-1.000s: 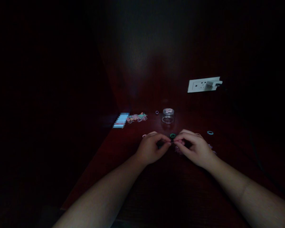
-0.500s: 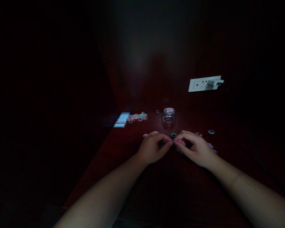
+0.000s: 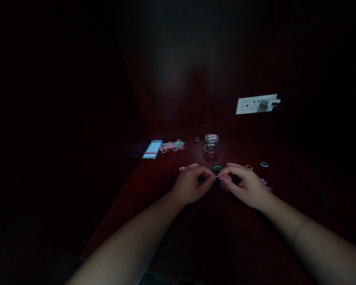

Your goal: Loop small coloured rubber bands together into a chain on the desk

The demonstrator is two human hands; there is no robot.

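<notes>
Left hand (image 3: 190, 185), right hand (image 3: 245, 184) clamped on thin purple band (image 3: 217, 176), pinching opposite ends, over counter (image 3: 145, 186). Green band (image 3: 217, 168) just beyond at twelve o'clock, lidded jar (image 3: 211, 145) farther; multicolored heap (image 3: 172, 146) at ten o'clock.

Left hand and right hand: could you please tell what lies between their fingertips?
In the head view, a thin pale purple band spans the gap, pinched by the left hand and the right hand. Green rings lie just beyond it.

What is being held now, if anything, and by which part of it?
What looks like a thin lilac band, one side pinched in the left grip, the other in the right grip.
</notes>
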